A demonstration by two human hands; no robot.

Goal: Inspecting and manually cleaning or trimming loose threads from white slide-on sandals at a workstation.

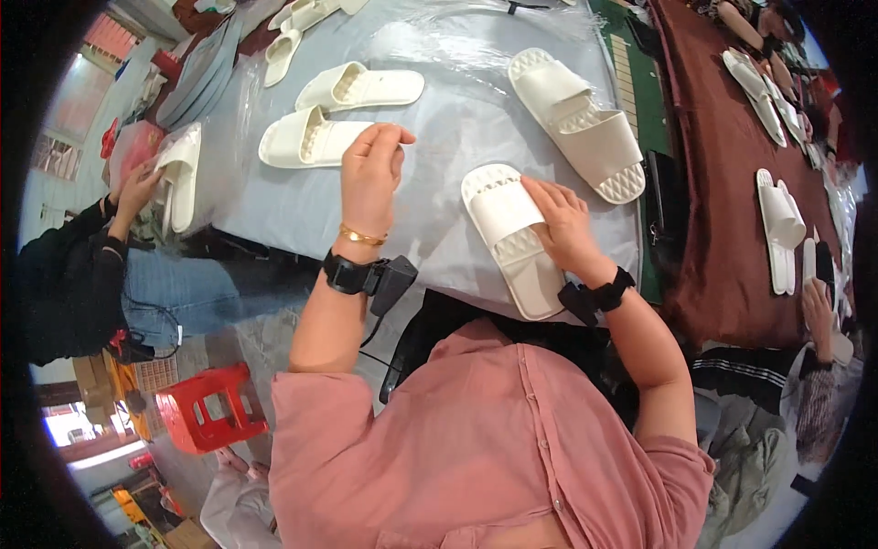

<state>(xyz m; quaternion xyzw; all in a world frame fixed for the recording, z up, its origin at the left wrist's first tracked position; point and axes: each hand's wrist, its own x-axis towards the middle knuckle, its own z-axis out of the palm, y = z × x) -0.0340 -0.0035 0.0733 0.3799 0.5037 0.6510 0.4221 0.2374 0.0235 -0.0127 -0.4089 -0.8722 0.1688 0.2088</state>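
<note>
A cream slide slipper (521,265) with a quilted footbed lies at the near edge of the table in front of me. My right hand (562,220) grips its side by the strap, the thumb hidden from sight. Farther left, my left hand (373,169) is raised with its fingers bent and pressed together; whatever they hold, if anything, is hidden. Behind that hand lies a cream slipper (297,139), partly covered by it, and a second slipper (380,87) sits just beyond. At the back right, two overlapping slippers (585,123) lie at a slant.
Clear plastic film (439,41) spreads across the far part of the pale covered table (430,210). At left, another person's hand (137,188) holds slippers (183,174). A brown-covered table (713,229) on the right bears more slippers (780,233). A red stool (210,407) stands lower left.
</note>
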